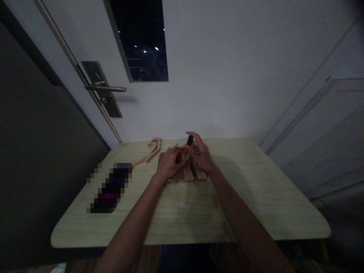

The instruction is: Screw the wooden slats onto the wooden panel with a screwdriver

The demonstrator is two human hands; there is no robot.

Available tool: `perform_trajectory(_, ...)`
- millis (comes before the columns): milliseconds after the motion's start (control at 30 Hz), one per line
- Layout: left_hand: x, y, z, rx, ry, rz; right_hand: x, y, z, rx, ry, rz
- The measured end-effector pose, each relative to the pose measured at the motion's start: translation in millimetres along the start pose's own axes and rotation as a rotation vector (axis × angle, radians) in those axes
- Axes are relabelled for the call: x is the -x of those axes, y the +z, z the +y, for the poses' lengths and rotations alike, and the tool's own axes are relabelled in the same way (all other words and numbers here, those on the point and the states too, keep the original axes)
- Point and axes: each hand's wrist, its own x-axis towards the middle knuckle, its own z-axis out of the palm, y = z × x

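My right hand [200, 153] is closed around a small dark tool with a black handle [189, 140], held upright over a brown board [178, 175] that carries two pale wooden strips [188, 173]. My left hand [170, 161] rests on the board beside it, fingers curled and pinching near the tool's lower end. What the fingers press on is hidden. Both hands meet at the far middle of a light wooden table [199, 208].
A curved pale wooden piece [150, 151] lies at the far left of the table. A blurred dark oblong thing [111, 187] lies on the table's left side. Behind stands a white door with a metal handle [105, 88] and a dark window [142, 38].
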Motion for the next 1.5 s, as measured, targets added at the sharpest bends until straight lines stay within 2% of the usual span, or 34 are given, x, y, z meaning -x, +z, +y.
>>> perform_trajectory(167,0.2,-0.9,2.4,0.008,-0.017,-0.01,-6.1,-8.4,-3.1,-0.137,0.023,-0.094)
perform_trajectory(267,0.2,0.2,2.0,0.013,-0.023,-0.005,-15.5,-16.8,-7.5,-0.094,0.041,-0.128)
perform_trajectory(367,0.7,1.4,1.3,0.022,-0.029,0.004,-29.0,-28.0,-12.5,0.011,-0.005,-0.162)
perform_trajectory(500,0.8,1.7,0.2,0.04,-0.014,0.004,-46.3,-41.3,-17.8,0.053,-0.038,-0.284)
perform_trajectory(700,-2.2,0.4,-2.4,0.02,-0.009,0.0,-59.0,-43.5,-25.2,0.061,-0.043,-0.368)
perform_trajectory(967,-10.0,1.6,-9.0,0.013,0.024,0.003,-65.6,-32.5,-20.2,0.003,-0.132,-0.364)
perform_trajectory(1133,-14.6,2.5,-12.8,-0.033,0.028,-0.019,-63.1,-27.2,-19.9,-0.046,-0.107,-0.375)
perform_trajectory(1233,-15.6,2.8,-13.5,-0.051,0.042,-0.017,-63.2,-25.2,-20.4,0.054,-0.124,-0.317)
perform_trajectory(1400,-16.6,3.4,-13.1,-0.071,0.045,-0.002,-65.9,-20.5,-17.9,0.259,-0.275,-0.28)
perform_trajectory(1500,-16.4,4.7,-12.3,-0.079,0.044,0.014,-65.8,-18.5,-15.5,0.373,-0.252,-0.243)
